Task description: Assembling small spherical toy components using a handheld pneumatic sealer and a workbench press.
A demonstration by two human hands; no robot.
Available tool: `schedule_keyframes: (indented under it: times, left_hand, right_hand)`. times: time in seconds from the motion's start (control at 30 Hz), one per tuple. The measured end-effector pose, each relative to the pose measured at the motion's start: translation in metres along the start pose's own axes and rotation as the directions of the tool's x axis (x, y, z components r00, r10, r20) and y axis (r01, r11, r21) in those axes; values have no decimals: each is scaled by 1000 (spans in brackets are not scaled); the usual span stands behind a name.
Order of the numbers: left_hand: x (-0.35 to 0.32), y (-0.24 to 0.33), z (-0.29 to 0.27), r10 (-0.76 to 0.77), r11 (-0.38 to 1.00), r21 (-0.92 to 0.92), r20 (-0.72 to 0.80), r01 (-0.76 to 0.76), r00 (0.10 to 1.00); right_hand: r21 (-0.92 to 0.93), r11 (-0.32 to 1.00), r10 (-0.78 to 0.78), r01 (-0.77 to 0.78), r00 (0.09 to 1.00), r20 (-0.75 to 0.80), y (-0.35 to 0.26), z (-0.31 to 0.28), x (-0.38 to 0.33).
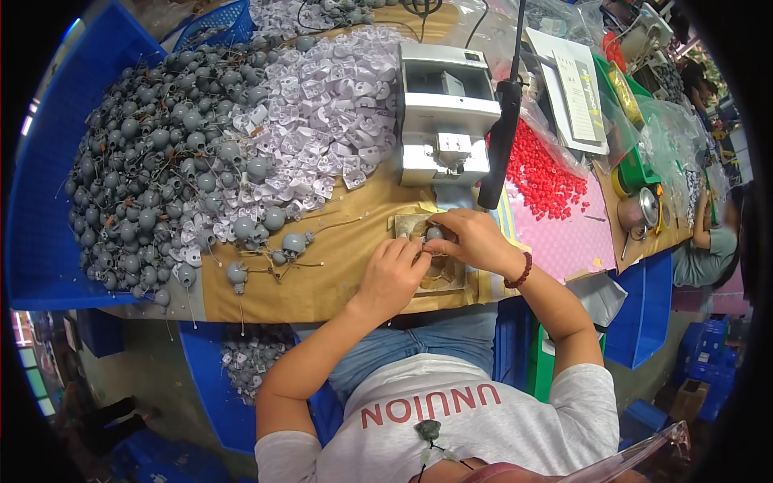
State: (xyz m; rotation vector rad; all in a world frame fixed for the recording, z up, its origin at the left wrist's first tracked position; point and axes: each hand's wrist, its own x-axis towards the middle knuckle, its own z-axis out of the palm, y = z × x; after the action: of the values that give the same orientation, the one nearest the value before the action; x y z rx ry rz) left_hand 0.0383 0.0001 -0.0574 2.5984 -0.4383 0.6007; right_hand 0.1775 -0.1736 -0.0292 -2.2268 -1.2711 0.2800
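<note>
At the table's front edge my right hand [477, 241] closes its thumb and fingers round a small grey ball-shaped part [435, 233]. My left hand [393, 275] meets it from the other side, fingers pinched against the part; what they grip is hidden. Both hands are over a flat fixture block [455, 283] edged with tape. Left of them lie loose grey ball parts with thin wires [295, 243]. Behind the hands stands a silver-and-white bench machine [448, 113]. A black powered screwdriver [501, 145] hangs beside it.
A big heap of grey ball parts [153, 161] spills from a blue bin [40, 201] at the left. White plastic parts [330, 105] are heaped alongside. Red caps [539, 173] lie on a pink sheet [584, 237]. A metal cup [638, 211] stands far right. Another person [704, 253] sits beyond.
</note>
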Motion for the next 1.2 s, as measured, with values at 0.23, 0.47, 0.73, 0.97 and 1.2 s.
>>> schedule_keyframes:
  times: [0.23, 0.47, 0.73, 0.97, 1.2]
  left_hand:
    - [7, 4, -2, -157, 979, -129, 6, 156, 988]
    - [28, 8, 6, -270, 962, -33, 29, 271, 962]
    - [25, 8, 11, -269, 962, -44, 11, 269, 963]
    - [27, 9, 9, -297, 952, -73, 17, 297, 955]
    - [25, 8, 12, -322, 938, -123, 26, 323, 946]
  right_hand:
    - [45, 992, 120, -117, 991, -60, -3, 11, -7]
    - [192, 981, 71, 9, 911, -405, 26, 7, -9]
    - [502, 861, 425, -87, 665, -614, 86, -17, 34]
    - [374, 763, 79, 528, 498, -863, -8, -67, 39]
    - [558, 671, 110, 487, 680, -725, -27, -88, 102]
